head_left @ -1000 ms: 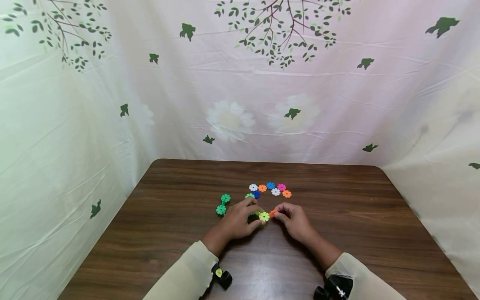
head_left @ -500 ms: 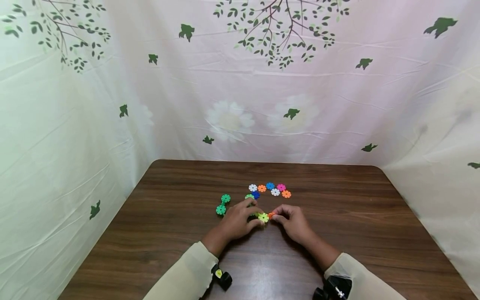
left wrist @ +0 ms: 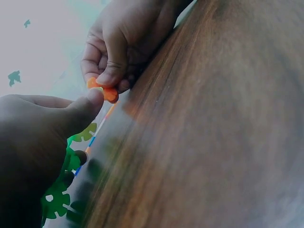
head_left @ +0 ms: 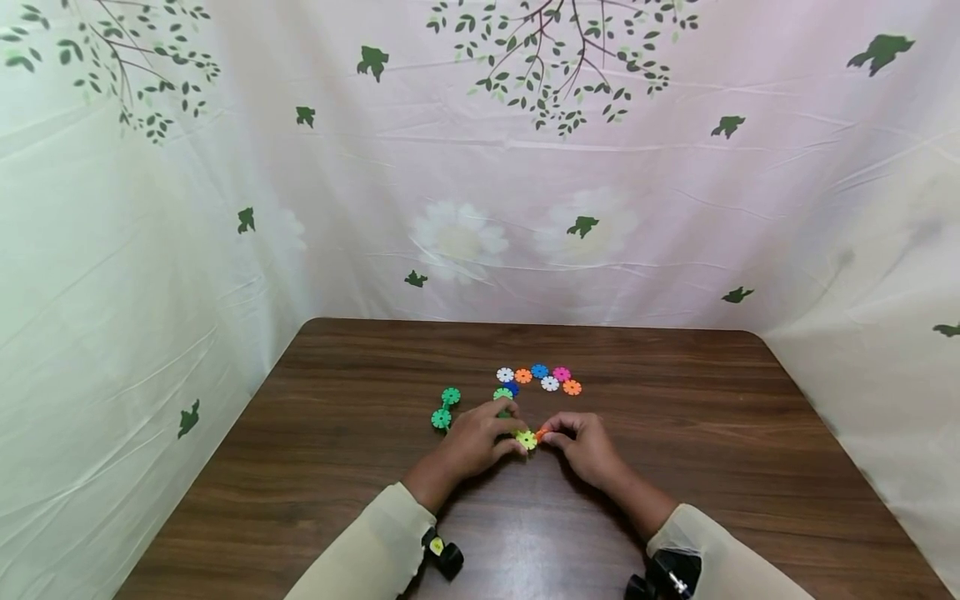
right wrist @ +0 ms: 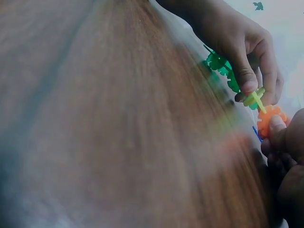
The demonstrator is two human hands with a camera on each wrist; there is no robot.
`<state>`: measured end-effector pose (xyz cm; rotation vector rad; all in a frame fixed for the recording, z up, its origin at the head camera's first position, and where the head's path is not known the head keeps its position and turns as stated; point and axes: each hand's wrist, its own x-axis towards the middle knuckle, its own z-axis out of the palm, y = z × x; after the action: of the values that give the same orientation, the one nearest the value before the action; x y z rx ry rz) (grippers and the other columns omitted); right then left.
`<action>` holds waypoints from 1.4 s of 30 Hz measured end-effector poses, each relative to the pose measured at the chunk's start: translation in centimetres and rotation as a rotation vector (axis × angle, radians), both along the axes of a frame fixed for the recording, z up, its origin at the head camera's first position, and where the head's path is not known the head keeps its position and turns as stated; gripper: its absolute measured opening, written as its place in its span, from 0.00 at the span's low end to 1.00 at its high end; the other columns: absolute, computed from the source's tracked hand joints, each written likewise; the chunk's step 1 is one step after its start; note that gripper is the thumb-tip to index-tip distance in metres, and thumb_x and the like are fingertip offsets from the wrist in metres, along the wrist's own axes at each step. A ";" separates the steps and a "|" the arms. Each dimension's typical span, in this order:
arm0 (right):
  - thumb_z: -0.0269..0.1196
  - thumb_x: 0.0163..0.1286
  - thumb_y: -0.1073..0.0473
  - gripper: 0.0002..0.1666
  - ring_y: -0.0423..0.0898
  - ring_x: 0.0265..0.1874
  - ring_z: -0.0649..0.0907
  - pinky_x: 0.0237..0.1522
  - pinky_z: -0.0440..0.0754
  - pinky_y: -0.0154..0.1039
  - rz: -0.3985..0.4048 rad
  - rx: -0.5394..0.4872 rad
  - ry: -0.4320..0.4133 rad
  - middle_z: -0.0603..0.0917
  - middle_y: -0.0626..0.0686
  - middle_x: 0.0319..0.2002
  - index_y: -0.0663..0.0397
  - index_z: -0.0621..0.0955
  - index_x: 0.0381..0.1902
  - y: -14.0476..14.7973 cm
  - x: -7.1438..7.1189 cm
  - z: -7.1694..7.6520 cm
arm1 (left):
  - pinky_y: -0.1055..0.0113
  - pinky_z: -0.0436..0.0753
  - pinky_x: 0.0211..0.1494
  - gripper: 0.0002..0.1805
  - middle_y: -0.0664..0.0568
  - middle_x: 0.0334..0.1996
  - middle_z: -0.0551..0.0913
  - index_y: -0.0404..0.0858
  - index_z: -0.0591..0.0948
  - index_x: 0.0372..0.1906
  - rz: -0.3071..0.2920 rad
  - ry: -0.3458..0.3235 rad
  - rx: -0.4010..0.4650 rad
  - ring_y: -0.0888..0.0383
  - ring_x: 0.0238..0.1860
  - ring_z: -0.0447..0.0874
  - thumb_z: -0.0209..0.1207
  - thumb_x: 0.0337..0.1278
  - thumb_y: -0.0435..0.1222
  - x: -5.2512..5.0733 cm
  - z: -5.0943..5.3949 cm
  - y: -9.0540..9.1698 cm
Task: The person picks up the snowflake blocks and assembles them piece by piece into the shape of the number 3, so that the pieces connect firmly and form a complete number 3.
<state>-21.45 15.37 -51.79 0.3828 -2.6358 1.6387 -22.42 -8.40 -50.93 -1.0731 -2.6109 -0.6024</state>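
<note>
My right hand [head_left: 585,446] pinches an orange notched interlocking disc [right wrist: 270,118] between thumb and fingers. Facing it, my left hand [head_left: 472,437] holds a yellow notched disc [head_left: 527,440] by thumb and fingertips. In the right wrist view the yellow disc's edge meets the orange disc; whether their slots are locked I cannot tell. Linked green discs [head_left: 442,418] run behind the left hand, which hides part of the chain. A light green disc [head_left: 502,394] shows just beyond the left fingers.
Beyond the hands lie several loose discs: white [head_left: 505,375], orange [head_left: 522,377], blue [head_left: 539,372], pink [head_left: 562,374], another white [head_left: 550,384], another orange [head_left: 572,387] and dark blue [head_left: 512,388]. The brown wooden table [head_left: 360,367] ends at a printed cloth [head_left: 510,292].
The orange disc has come closer to the yellow one, now against it. The yellow disc has shifted slightly toward the person, and more of the light green disc shows.
</note>
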 end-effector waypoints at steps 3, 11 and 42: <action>0.72 0.72 0.70 0.06 0.35 0.36 0.86 0.44 0.82 0.29 -0.005 -0.006 0.002 0.94 0.53 0.34 0.57 0.91 0.34 -0.1 0.0 0.0 | 0.58 0.89 0.51 0.17 0.53 0.57 0.84 0.50 0.93 0.54 -0.005 0.001 -0.002 0.58 0.52 0.88 0.71 0.66 0.52 -0.1 0.1 0.0; 0.72 0.72 0.70 0.05 0.35 0.37 0.87 0.44 0.82 0.29 -0.011 -0.003 0.009 0.94 0.53 0.35 0.58 0.92 0.35 0.0 0.0 0.0 | 0.59 0.88 0.51 0.17 0.53 0.58 0.84 0.49 0.93 0.55 -0.008 -0.014 -0.005 0.57 0.52 0.88 0.71 0.68 0.51 0.0 0.3 0.3; 0.75 0.67 0.71 0.08 0.38 0.42 0.88 0.47 0.85 0.30 0.026 0.006 0.129 0.92 0.50 0.39 0.53 0.92 0.37 0.0 -0.6 -0.6 | 0.66 0.84 0.28 0.21 0.53 0.53 0.86 0.48 0.89 0.60 0.200 0.192 -0.125 0.61 0.29 0.86 0.74 0.68 0.50 2.8 1.8 3.4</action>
<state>-22.07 15.39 -52.43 0.5062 -2.5530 1.5569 -19.64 -4.99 -49.13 -0.8429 -2.5713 -0.2809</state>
